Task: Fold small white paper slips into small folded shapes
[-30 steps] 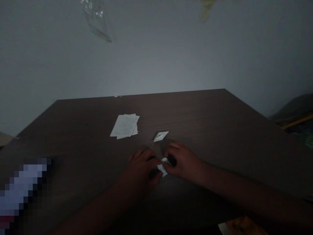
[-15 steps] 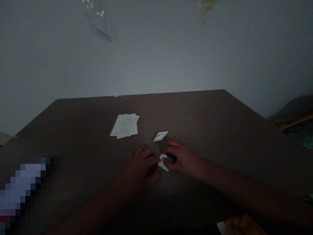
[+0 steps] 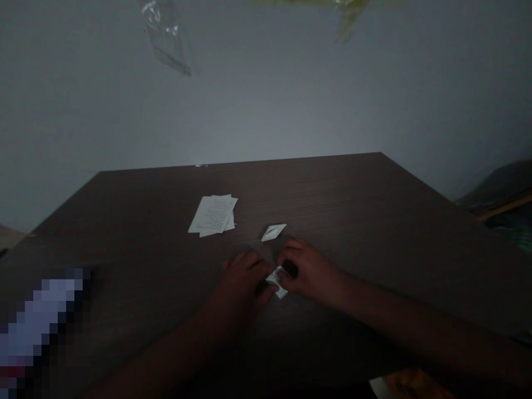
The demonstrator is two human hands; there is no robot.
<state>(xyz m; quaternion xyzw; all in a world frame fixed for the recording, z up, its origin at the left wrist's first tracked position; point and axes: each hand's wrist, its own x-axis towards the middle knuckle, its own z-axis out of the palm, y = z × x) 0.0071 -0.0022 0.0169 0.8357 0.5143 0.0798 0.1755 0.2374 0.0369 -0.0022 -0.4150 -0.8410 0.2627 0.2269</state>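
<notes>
Both my hands meet low over a dark brown wooden table point(image 3: 374, 210) in dim light. My left hand point(image 3: 243, 280) and my right hand point(image 3: 310, 271) pinch a small folded piece of white paper point(image 3: 277, 280) between their fingertips, fingers closed on it. Just beyond my right hand lies another small folded white paper point(image 3: 273, 232). A short stack of printed white sheets point(image 3: 214, 214) rests farther back to the left.
A plain pale wall rises behind the table's far edge, with a clear plastic scrap point(image 3: 164, 36) hanging on it. A blurred light object point(image 3: 37, 327) sits at the table's front left. Orange and white paper point(image 3: 409, 385) shows below the front edge at right.
The folded paper between my fingers has shifted slightly and turned as my fingertips work it. Both hands stay in nearly the same spot.
</notes>
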